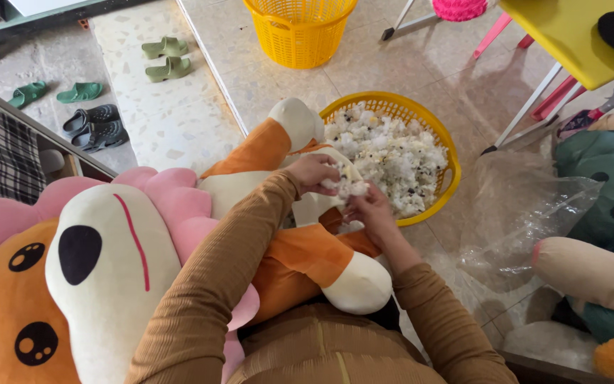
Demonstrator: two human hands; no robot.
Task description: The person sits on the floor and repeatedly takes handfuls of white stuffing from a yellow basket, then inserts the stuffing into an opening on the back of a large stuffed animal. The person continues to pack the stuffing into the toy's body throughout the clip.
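Stuffing (349, 186), a white clump, sits pinched between both hands at centre frame, over the lion plush toy (108, 263) lying across the lap. Left hand (313, 173) grips it from above; right hand (371, 210) pinches from below. Yellow basket (449, 153) beside holds plenty more fill. Judgement: filling appears partway; body looks soft near the opening.

Orange-and-cream plush lion (108, 270) – pink mane; yellow basket (449, 171)
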